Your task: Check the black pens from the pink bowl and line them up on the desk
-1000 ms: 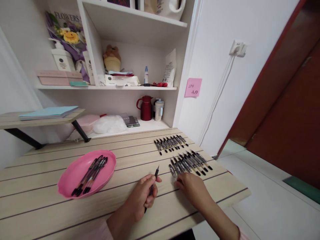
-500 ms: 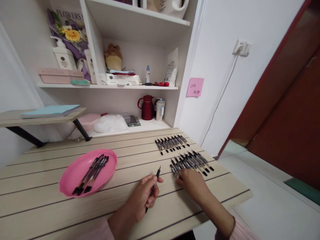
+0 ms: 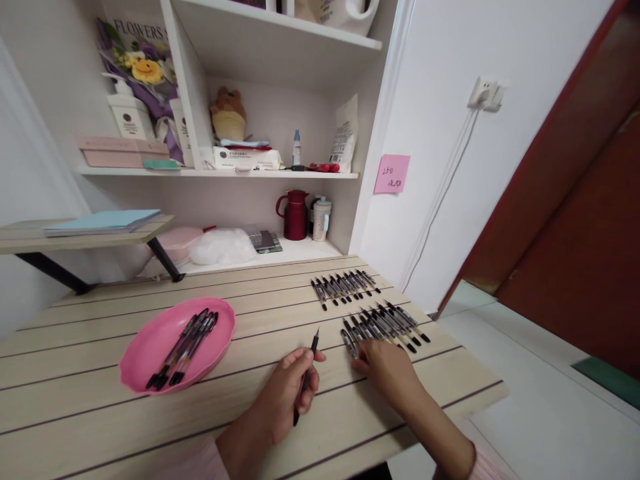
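My left hand (image 3: 286, 393) is closed round a black pen (image 3: 306, 377) held upright-ish over the wooden table (image 3: 100, 413), tip pointing away from me. My right hand (image 3: 384, 371) rests at the near end of a row of several black pens (image 3: 385, 325) laid side by side on the table. Its fingers curl down onto the nearest pens; whether it grips one is hidden. A second row of pens (image 3: 345, 285) lies farther back. A pink dish (image 3: 150, 343) at the left holds several more pens (image 3: 184, 348).
Shelves behind the table carry a red jug (image 3: 293, 215), a white cup (image 3: 320, 218), a bag, bottles and a flower bouquet (image 3: 143, 73). A pink sticky note (image 3: 392, 174) is on the wall. The table's right edge drops to the floor beside a red door (image 3: 575, 220).
My right hand has shifted slightly forward to the pen row's near end. My left hand keeps the pen, nearly still. The view has drifted a little.
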A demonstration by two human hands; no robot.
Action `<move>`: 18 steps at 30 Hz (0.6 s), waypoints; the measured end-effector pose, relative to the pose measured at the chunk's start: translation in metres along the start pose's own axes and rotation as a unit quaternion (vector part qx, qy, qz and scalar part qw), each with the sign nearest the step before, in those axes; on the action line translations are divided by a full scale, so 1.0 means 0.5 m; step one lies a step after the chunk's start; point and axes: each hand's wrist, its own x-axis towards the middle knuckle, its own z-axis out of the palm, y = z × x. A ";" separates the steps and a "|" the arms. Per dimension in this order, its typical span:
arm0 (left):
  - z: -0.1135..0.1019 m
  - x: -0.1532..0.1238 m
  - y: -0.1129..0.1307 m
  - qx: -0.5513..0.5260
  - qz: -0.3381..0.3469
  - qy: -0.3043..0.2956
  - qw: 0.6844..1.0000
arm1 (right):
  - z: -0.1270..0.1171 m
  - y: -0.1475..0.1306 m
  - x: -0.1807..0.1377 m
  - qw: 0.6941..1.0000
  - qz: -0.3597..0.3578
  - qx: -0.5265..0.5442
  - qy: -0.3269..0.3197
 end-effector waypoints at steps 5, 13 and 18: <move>0.007 0.004 -0.002 -0.157 0.029 0.017 0.987 | 0.029 -0.047 -0.065 0.975 -0.033 0.221 0.014; 0.004 0.013 -0.002 -0.225 0.071 0.055 0.970 | 0.061 -0.143 -0.114 0.926 -0.064 0.371 0.022; -0.004 0.017 -0.006 -0.206 0.045 0.042 0.977 | 0.058 -0.101 -0.102 0.963 -0.032 0.260 0.054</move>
